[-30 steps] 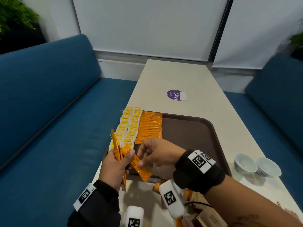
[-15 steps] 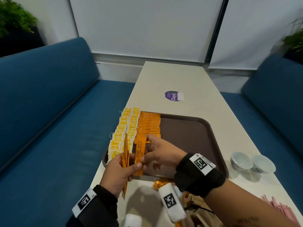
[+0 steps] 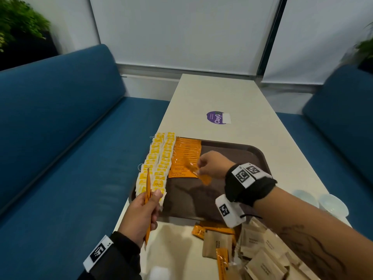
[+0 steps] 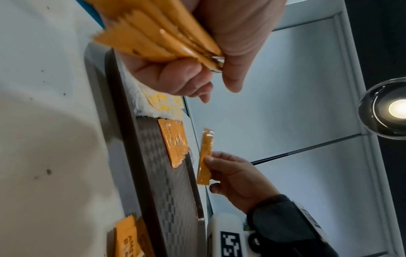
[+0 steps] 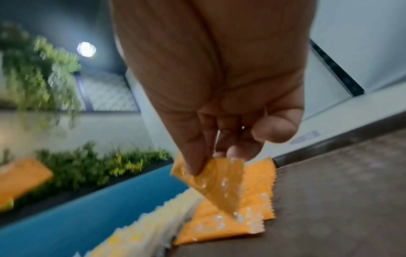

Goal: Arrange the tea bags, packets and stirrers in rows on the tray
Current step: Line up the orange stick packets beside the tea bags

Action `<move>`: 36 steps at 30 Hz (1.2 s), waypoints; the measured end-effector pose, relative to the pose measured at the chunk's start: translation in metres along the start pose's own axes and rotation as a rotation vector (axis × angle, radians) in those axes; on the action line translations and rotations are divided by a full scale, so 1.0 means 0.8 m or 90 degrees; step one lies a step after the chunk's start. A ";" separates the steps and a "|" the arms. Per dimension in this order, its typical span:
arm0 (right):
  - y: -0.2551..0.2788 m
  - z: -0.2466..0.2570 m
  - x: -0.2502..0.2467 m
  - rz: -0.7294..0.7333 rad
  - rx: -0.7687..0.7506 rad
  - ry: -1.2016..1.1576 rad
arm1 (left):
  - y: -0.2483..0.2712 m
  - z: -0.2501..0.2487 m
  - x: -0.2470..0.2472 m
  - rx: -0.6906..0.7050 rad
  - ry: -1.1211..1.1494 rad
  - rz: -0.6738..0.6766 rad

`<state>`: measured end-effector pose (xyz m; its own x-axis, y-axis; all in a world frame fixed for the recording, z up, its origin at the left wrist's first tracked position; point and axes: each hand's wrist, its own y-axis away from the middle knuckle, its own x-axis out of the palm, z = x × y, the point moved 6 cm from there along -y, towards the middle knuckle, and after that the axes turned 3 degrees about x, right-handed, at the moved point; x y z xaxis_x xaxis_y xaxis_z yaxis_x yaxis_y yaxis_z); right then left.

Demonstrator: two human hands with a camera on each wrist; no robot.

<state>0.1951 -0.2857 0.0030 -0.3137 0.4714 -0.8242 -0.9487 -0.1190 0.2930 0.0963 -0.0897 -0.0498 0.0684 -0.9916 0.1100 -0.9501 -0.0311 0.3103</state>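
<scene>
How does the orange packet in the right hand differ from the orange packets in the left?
The right hand pinches a single orange packet; the left hand grips a stack of orange packets.

The single packet hangs tilted over the tray, at the near end of the orange row; the stack stands upright at the tray's near left corner.

Both look the same orange sachet type.

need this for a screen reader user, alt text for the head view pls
The right hand pinches one orange packet over a brown tray, beside rows of orange packets and yellow tea bags. The left hand grips more orange packets.
</scene>
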 end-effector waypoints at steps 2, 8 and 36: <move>-0.013 0.000 0.011 0.044 0.006 0.098 | -0.002 0.002 0.000 -0.012 0.007 -0.001; -0.058 0.011 0.041 0.081 0.042 0.155 | -0.005 0.007 -0.002 -0.029 0.000 -0.003; -0.071 -0.007 0.040 -0.039 0.186 0.102 | -0.007 0.016 -0.006 -0.031 -0.003 -0.009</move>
<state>0.2390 -0.2687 -0.0425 -0.2800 0.3244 -0.9035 -0.9219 0.1716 0.3473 0.0978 -0.0862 -0.0641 0.0797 -0.9918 0.1003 -0.9333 -0.0389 0.3570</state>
